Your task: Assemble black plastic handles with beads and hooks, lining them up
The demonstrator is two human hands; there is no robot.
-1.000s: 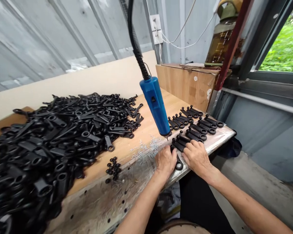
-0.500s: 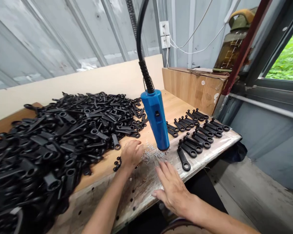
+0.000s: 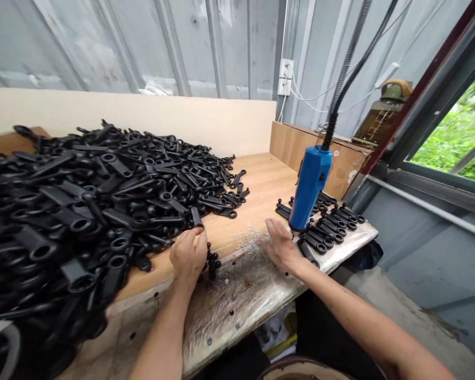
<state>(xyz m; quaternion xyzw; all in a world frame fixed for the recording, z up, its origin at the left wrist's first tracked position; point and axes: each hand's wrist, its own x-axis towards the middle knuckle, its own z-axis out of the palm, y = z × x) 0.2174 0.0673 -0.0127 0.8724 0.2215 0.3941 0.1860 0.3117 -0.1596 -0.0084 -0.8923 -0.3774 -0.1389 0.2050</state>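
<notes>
Left hand (image 3: 189, 257): fingers closed on one black plastic ring-ended arm (image 3: 197, 216), near edge of the large black plastic heap (image 3: 103, 195).
Right hand (image 3: 280, 245): blurred beside loose silver metal pins (image 3: 247, 238); grasp cannot be told.
Rows: ball-topped black arms (image 3: 334, 221), apparently done.
Remaining, apparently: heap, small black balls (image 3: 212, 263).

Far R: btl (image 3: 378, 125) w/ carry handle on wooden box (image 3: 341, 168); R of it, window (image 3: 455, 132) w/ greenery outside, white pipe (image 3: 431, 207) below. Far, R of ctr: wall socket (image 3: 285, 77). Far L: corrugated metal wall (image 3: 103, 42).
</notes>
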